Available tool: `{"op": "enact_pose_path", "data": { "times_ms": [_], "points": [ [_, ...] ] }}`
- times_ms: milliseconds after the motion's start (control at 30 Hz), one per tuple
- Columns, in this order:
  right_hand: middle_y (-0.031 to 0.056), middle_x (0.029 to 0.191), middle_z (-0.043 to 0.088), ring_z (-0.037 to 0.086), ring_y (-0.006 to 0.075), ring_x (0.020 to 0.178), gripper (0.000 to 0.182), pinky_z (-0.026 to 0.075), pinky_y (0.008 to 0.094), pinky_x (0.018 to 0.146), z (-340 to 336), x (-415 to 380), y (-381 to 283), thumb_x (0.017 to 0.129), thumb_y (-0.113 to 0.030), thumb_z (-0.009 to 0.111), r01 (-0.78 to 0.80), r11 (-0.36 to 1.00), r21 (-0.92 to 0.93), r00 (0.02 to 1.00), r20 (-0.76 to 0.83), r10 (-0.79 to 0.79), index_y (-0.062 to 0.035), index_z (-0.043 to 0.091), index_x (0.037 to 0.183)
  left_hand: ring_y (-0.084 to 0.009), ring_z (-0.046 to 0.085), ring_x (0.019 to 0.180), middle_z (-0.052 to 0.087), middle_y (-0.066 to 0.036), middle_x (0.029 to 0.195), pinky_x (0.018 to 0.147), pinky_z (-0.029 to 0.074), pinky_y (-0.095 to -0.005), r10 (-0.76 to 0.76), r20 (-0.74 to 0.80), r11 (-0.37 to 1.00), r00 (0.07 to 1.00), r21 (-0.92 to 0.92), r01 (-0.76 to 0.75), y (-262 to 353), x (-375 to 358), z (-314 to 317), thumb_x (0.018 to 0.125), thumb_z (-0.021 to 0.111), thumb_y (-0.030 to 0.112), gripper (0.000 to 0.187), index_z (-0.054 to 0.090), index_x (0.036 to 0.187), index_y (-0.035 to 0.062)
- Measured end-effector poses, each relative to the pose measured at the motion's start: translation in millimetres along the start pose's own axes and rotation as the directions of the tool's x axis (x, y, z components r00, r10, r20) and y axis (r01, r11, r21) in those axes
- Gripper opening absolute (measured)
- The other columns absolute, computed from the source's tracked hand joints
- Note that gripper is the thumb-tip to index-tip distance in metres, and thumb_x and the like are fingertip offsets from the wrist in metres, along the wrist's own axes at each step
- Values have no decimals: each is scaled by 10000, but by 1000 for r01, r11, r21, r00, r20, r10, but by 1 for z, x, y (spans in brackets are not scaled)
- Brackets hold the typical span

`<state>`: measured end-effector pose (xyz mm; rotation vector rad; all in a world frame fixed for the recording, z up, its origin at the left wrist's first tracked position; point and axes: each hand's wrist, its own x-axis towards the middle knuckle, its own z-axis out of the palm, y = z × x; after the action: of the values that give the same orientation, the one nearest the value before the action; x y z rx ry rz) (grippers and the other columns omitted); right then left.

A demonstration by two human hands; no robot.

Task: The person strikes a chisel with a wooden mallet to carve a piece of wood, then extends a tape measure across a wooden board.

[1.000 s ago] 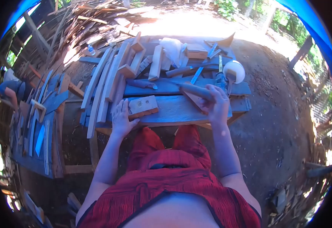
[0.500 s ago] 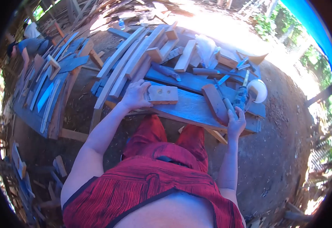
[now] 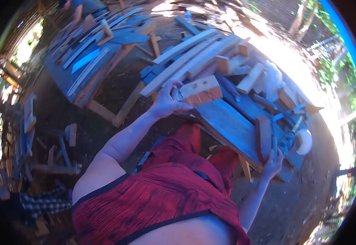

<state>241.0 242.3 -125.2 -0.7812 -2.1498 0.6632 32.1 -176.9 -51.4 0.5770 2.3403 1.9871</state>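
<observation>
My left hand (image 3: 168,102) grips the left end of a pale wooden block (image 3: 199,90), which is tilted and held up over the workbench (image 3: 227,120). Two small dark marks show on the block's top face. My right hand (image 3: 272,163) is at the bench's right end, its fingers closed round the lower end of a slim tool handle (image 3: 274,141). Just left of that handle stands a dark reddish wood piece (image 3: 263,139). Right of it lie a bluish tool (image 3: 286,143) and a round white object (image 3: 304,141).
Long planks (image 3: 186,57) and offcuts cover the back of the bench. Another person (image 3: 86,6) leans over a second bench (image 3: 82,96) stacked with boards at the upper left. Scrap wood (image 3: 61,151) lies on the ground at the left.
The view has swung left, so the bench appears further right and slanted. My left hand has lifted and tilted the wooden block. My right hand stays at the tool handle.
</observation>
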Motion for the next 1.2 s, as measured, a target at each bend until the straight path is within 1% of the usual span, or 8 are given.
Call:
{"op": "enact_pose_path", "data": {
  "times_ms": [267, 333, 467, 600, 700, 833, 967, 1200],
  "points": [
    [143, 1064, 646, 602, 232, 952, 318, 462, 346, 846, -3, 0, -4, 903, -187, 615, -21, 999, 39, 998, 60, 18, 6, 597, 1156, -211, 619, 724, 609, -87, 986, 555, 524, -284, -316, -207, 775, 926, -619, 127, -42, -57, -136, 760, 726, 399, 563, 519, 1186, 95],
    [136, 1066, 645, 598, 227, 960, 322, 459, 343, 852, -4, 2, 2, 906, -190, 613, -25, 999, 48, 996, 81, 21, 9, 595, 1158, -326, 620, 868, 594, -120, 1053, 551, 528, -319, -453, 20, 319, 891, -930, 183, -80, -77, -154, 818, 576, 555, 643, 493, 1269, 103],
    [123, 1076, 639, 586, 208, 982, 338, 452, 332, 866, -5, 4, -5, 912, -199, 609, -86, 995, 47, 987, 140, 79, 21, 586, 1168, -387, 594, 859, 598, -108, 1074, 513, 511, -291, -588, 4, 32, 809, -999, 28, -123, -94, -153, 816, 530, 633, 636, 539, 1239, 158],
    [125, 1078, 637, 583, 201, 985, 339, 451, 328, 864, -9, 7, -9, 912, -199, 607, -78, 997, 15, 980, 187, 74, 19, 585, 1171, -336, 601, 844, 600, -106, 1061, 516, 508, -286, -545, -65, 177, 836, -983, 39, -96, -82, -153, 812, 533, 638, 651, 545, 1221, 133],
    [136, 1054, 647, 602, 207, 953, 343, 462, 317, 844, -6, 8, -5, 896, -219, 620, -88, 995, 45, 984, 161, 79, 10, 600, 1149, -286, 612, 853, 601, -105, 1052, 504, 503, -285, -498, -158, 522, 853, -840, 149, -62, -64, -148, 797, 655, 516, 587, 534, 1186, 94],
    [139, 1048, 652, 607, 222, 947, 348, 465, 333, 840, -9, 7, -7, 880, -202, 631, -67, 998, -3, 985, 162, 67, 13, 600, 1152, -227, 615, 927, 590, -102, 1058, 646, 531, -308, -22, -488, 999, 873, 13, 33, -26, -41, -102, 682, 813, 302, 656, 480, 1190, 55],
    [127, 990, 666, 619, 215, 884, 328, 483, 325, 788, -8, 8, -7, 857, -178, 649, 32, 999, -15, 997, 71, -30, 11, 622, 1124, -256, 579, 1032, 567, -121, 1096, 844, 491, -365, 457, -195, 752, 868, 606, -259, 9, -30, -43, 541, 879, 203, 816, 462, 1225, 52],
    [32, 889, 642, 584, 94, 728, 272, 462, 225, 641, -53, 13, -70, 850, -112, 648, -291, 811, 508, 941, -2, 339, 6, 639, 1095, -336, 536, 1082, 551, -132, 1154, 932, 431, -425, 437, 162, 754, 885, 469, -459, 4, -9, 49, 512, 874, 195, 828, 481, 1232, 84]
  ]
}}
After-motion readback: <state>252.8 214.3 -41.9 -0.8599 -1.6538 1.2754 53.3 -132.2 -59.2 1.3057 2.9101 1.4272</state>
